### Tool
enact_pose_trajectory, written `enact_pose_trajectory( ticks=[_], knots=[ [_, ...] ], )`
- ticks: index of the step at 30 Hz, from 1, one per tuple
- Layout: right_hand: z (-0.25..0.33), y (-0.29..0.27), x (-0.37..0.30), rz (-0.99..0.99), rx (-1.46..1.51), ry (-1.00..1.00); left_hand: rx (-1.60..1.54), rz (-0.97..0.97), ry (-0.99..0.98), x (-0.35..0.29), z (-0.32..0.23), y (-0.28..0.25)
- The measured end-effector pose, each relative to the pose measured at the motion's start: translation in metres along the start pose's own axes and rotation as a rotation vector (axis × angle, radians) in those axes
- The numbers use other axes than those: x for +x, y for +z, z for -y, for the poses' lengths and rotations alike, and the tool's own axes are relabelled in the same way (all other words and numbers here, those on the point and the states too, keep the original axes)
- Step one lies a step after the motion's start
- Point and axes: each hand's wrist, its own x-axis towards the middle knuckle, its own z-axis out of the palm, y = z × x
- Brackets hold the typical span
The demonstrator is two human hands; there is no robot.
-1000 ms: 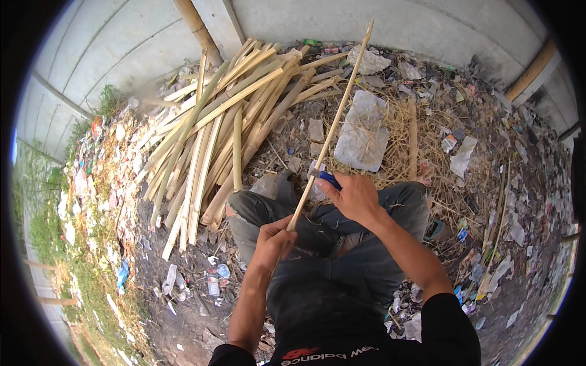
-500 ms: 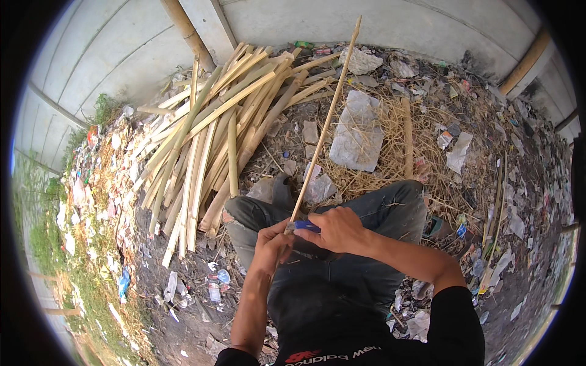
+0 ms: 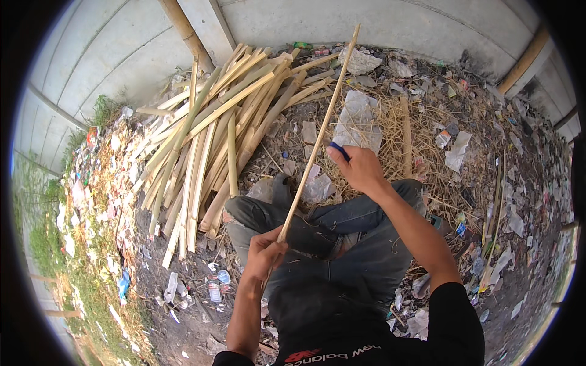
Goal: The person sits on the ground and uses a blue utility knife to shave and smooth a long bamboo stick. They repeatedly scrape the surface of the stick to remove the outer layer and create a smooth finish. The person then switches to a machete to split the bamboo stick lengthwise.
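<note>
My left hand [image 3: 265, 252] is closed around the lower part of a long, thin bamboo strip [image 3: 320, 138], which slants up and away to the right over my lap. The strip's tail end passes below that hand, partly hidden by it. My right hand [image 3: 360, 168] is raised beyond my knees, to the right of the strip and apart from it. It grips a blue-handled knife [image 3: 340, 151]; most of the handle is inside the fist and I cannot make out the blade.
A pile of split bamboo pieces [image 3: 210, 137] lies at the far left. A pale flat block [image 3: 356, 125] rests among dry straw [image 3: 390, 155] ahead. Litter covers the ground around my crossed legs [image 3: 360, 244]. A concrete wall [image 3: 390, 24] with bamboo posts stands behind.
My right hand has moved forward and up with the blue-handled knife, away from the strip beside my left hand. The left hand and the strip have shifted slightly toward me.
</note>
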Motion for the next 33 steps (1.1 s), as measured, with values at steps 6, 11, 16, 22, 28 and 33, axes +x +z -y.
enact_pose_trajectory(
  ticks=[6,11,16,22,28,33],
  knots=[
    [-0.041,-0.041,0.029,-0.217,0.103,0.165,0.109,0.020,0.000,-0.028,-0.005,-0.007],
    [0.003,-0.010,-0.039,-0.062,0.136,-0.059,0.087,-0.024,0.030,-0.011,-0.012,0.005],
    [0.033,0.013,-0.075,0.100,-0.029,-0.273,0.123,-0.029,0.051,-0.005,-0.016,0.009],
    [-0.008,-0.028,0.004,-0.071,-0.062,-0.066,0.124,-0.059,0.021,-0.022,-0.008,-0.005],
    [-0.093,-0.079,0.065,-0.263,-0.036,0.284,0.191,0.023,-0.060,-0.043,0.010,-0.034],
    [-0.126,-0.098,0.074,-0.248,-0.190,0.379,0.222,0.032,-0.107,-0.058,0.012,-0.060]
  ],
)
